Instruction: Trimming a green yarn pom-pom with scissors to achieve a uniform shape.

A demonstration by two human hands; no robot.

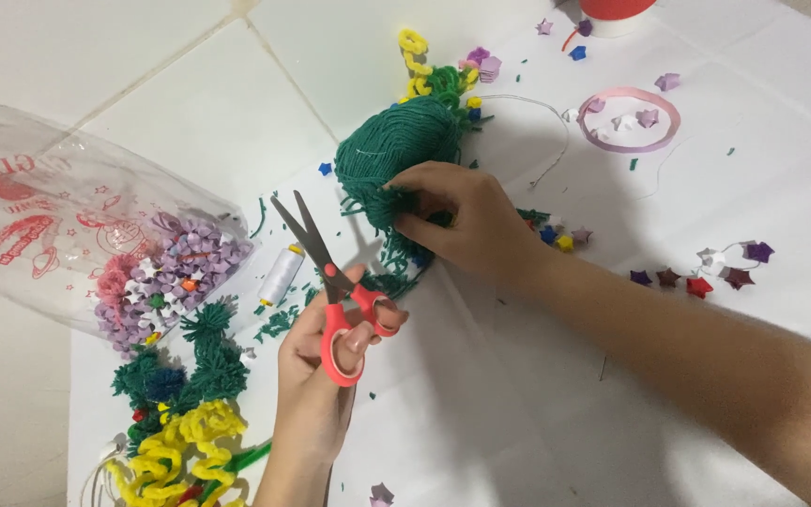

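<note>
Green yarn, wound into one loose ball (396, 150), is the landmark here, lying on the white sheet (518, 413) that covers the pale tiled floor. The right hand (466, 221) rests against the near side of the ball, its fingers closed in a pinch on a tuft of cut strand ends, seemingly to keep them bunched and steady. Just nearer than the ball and to its left, the left hand (316, 385) holds one pair of red-handled scissors (330, 291), thumb and fingers threaded through the loops; the blades stand parted in a narrow V, tips aimed up and left, away from the ball, with nothing between them. One white thread spool (282, 274) lies left of the ball, just beyond the blades. Further left, one clear plastic bag (77, 235) lies on its side, holding a heap of purple and pink paper stars, too many to count. Nearer than the ball and left, one finished green pompom piece (204, 361) sits above yellow chenille loops (185, 451). Beyond the ball stands another yellow-and-green piece (434, 75). Right of the ball lies one pink paper ring (629, 119), and far right a loose row of about six folded stars (701, 277). Green snippets lie scattered around the ball, likely trimmings.
</note>
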